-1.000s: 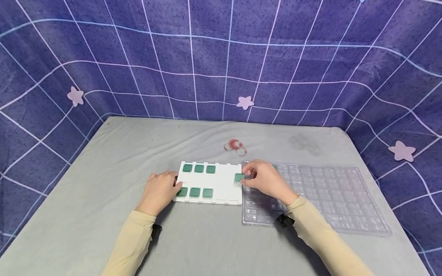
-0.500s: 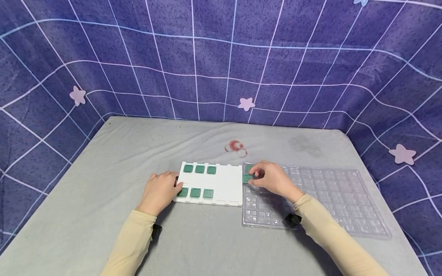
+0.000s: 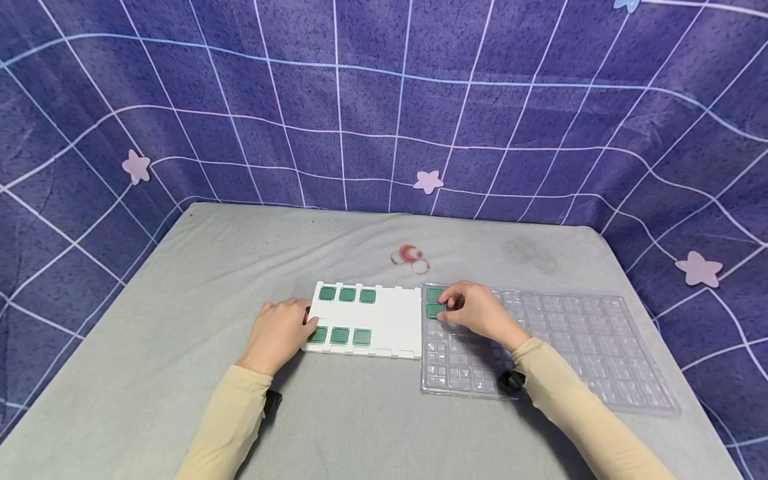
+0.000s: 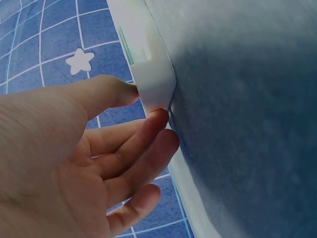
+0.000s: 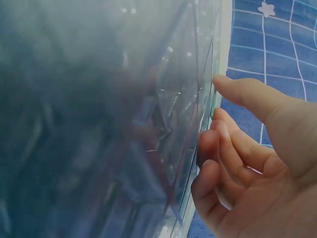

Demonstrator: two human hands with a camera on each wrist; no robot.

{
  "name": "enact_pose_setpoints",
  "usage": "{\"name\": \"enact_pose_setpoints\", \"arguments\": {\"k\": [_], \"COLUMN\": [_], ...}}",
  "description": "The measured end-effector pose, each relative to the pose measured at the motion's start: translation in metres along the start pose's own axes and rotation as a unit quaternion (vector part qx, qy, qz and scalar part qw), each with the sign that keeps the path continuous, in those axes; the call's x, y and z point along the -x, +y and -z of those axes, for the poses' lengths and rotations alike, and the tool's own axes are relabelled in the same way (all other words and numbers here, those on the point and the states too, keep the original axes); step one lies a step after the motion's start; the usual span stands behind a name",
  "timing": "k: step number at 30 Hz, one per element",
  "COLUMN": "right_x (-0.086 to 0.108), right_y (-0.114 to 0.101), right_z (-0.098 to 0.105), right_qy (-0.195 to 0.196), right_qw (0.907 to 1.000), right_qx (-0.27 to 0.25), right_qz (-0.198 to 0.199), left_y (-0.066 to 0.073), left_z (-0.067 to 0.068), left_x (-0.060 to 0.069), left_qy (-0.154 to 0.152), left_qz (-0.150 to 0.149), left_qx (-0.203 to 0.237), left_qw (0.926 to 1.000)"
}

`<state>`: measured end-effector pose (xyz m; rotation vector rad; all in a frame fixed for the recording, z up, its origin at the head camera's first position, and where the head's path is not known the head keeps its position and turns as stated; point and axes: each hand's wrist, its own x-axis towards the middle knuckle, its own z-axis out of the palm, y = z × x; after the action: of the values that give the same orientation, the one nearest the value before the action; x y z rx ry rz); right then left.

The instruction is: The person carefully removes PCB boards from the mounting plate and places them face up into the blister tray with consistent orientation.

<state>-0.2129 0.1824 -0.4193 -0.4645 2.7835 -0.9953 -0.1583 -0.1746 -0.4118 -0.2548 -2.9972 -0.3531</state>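
A white slotted tray [image 3: 390, 317] lies mid-table in the head view, with several small green circuit boards [image 3: 339, 335] in two rows. My left hand [image 3: 277, 335] grips its left end; in the left wrist view the thumb lies on the tray's edge [image 4: 156, 79] and fingers curl against it. To the right is a clear plastic tray [image 3: 570, 333] of many pockets. My right hand [image 3: 478, 313] pinches a green circuit board [image 3: 435, 311] by its right side, low at the clear tray's left column. Behind it another green board [image 3: 435, 294] sits in the corner pocket, partly covered by fingers.
Both trays lie nearly edge to edge on a grey cloth-covered table [image 3: 210, 280]. A red ring-shaped stain [image 3: 408, 253] marks the cloth behind them. A purple gridded curtain [image 3: 372, 100] surrounds the back and sides.
My right hand has carried the green circuit board rightward from the white tray's right end to the clear tray's left column. The left hand stays on the white tray.
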Motion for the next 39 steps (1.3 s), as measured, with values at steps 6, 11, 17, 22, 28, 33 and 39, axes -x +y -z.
{"name": "enact_pose_setpoints", "arguments": {"k": [6, 11, 17, 22, 28, 33, 39], "right_x": [-0.0010, -0.0020, -0.0008, -0.0007, -0.0007, -0.0010, 0.0019], "right_y": [0.0007, 0.0013, 0.0009, 0.0004, 0.0002, -0.0002, -0.0035], "right_z": [0.0000, 0.0005, 0.0005, 0.0008, 0.0010, 0.0003, -0.0015], "right_qy": [-0.002, -0.001, -0.007, -0.008, -0.008, -0.004, 0.002], "right_qw": [0.9999, 0.9999, 0.9999, 0.9999, 0.9999, 0.9999, 0.9998], "right_qx": [0.013, 0.016, 0.010, 0.005, 0.006, 0.011, 0.018], "right_qz": [-0.003, 0.000, -0.008, -0.013, -0.013, -0.004, 0.002], "left_y": [0.0005, 0.0000, 0.0003, 0.0006, 0.0003, 0.0002, -0.0004], "left_z": [0.0013, 0.0005, 0.0004, 0.0008, 0.0005, 0.0003, -0.0004], "left_x": [-0.0007, -0.0013, -0.0008, -0.0001, -0.0003, 0.0000, -0.0006], "left_qy": [-0.005, -0.004, -0.003, -0.005, -0.003, -0.005, -0.002], "left_qz": [0.006, 0.005, 0.005, 0.006, 0.005, 0.006, 0.005], "left_qx": [-0.004, -0.006, -0.007, -0.007, -0.006, -0.007, -0.008], "left_qw": [1.0000, 1.0000, 1.0000, 0.9999, 1.0000, 1.0000, 1.0000]}}
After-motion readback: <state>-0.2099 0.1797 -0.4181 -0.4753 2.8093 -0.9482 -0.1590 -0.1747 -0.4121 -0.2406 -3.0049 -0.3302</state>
